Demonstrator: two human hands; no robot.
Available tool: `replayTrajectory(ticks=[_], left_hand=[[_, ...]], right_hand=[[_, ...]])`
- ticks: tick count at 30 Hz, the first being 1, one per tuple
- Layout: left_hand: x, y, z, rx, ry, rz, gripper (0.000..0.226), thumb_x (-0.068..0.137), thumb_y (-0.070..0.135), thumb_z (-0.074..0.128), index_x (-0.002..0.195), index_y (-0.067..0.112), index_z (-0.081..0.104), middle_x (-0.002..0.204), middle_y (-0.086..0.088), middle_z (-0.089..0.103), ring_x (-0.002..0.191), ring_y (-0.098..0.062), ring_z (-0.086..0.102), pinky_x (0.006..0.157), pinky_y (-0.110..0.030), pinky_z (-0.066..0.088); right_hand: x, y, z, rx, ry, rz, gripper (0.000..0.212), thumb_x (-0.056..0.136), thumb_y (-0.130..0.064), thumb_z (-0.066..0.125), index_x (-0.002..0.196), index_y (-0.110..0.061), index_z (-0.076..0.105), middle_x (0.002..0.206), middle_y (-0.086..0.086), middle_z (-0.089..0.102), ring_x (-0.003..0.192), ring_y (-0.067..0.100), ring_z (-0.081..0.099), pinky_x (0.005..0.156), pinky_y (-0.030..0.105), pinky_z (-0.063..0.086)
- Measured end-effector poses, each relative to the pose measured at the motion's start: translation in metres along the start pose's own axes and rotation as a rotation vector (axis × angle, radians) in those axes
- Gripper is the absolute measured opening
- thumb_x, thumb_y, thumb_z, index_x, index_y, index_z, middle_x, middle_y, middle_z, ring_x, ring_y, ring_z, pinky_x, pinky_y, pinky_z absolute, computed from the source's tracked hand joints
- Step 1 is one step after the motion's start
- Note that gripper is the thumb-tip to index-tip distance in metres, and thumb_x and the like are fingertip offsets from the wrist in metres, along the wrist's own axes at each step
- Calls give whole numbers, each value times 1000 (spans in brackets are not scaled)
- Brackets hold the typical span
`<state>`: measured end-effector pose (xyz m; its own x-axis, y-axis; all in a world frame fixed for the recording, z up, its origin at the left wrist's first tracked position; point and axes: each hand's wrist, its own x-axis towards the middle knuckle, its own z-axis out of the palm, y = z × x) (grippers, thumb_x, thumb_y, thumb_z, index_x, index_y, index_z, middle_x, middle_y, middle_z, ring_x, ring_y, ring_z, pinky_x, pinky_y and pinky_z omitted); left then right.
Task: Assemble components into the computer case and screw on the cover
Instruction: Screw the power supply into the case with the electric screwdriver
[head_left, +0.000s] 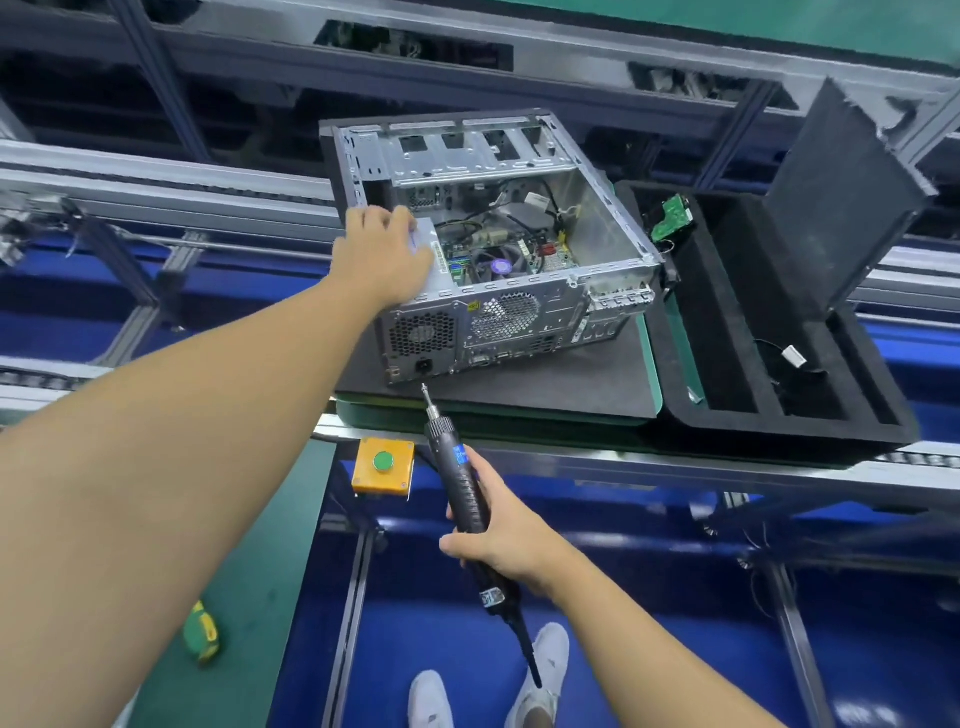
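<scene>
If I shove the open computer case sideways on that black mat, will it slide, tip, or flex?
The computer case lies broad and low on the black mat, so tipping looks unlikely. The mat probably grips, so expect drag. With its cover off, the thin metal walls may flex slightly.

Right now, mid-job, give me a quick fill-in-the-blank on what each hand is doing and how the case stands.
1. The right hand grips a black electric ____, its bit aimed toward the rear panel of the computer case.
2. The left hand rests on the grey ____ at the case's near left corner.
3. The side of the case that faces up is ____, with the motherboard fan showing.
4. The yellow box below the conveyor edge carries a ____ button.

Missing words: screwdriver; power supply; open; green
</scene>
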<state>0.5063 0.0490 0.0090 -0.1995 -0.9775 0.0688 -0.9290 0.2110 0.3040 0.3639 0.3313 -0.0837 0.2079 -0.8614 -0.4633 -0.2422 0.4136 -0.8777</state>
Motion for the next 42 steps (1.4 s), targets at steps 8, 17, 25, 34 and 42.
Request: replayTrajectory(ticks=[8,17,25,34,42], left_hand=[[5,-2,6,-1,30,-3,59,98,41,31,150,13,35,155,-11,35,148,-25,13,117,-47,24],[8,-3,6,-50,8,8,53,100,28,28,148,7,39,141,-13,50,141,-30,25,116,-39,25],[4,-1,3,-82,26,-14,52,99,28,31,146,7,41,140,-6,51,143,-24,22,113,-39,31],[6,-3,4,-89,21,-25,51,99,28,31,143,7,45,136,-7,53,143,-26,22,112,-40,32],[5,-3,4,-106,32,-20,53,100,30,32,147,8,41,145,-5,48,146,-23,18,114,-40,30]], right_hand=[[32,7,18,-6,-6,-27,104,74,-25,79,144,-70,17,108,-7,63,75,6,68,73,26,60],[48,6,19,-16,12,-33,100,74,-29,79,133,-81,18,110,-18,62,84,5,67,81,29,60],[53,0,21,10,-19,-26,102,78,-19,79,147,-64,19,113,-16,60,75,-9,66,66,15,53],[53,-1,19,-6,-13,-4,103,77,-20,79,149,-61,19,122,-9,60,84,7,65,73,24,56],[54,0,18,4,4,31,103,75,-22,79,148,-64,19,120,-10,61,89,13,65,77,28,58]])
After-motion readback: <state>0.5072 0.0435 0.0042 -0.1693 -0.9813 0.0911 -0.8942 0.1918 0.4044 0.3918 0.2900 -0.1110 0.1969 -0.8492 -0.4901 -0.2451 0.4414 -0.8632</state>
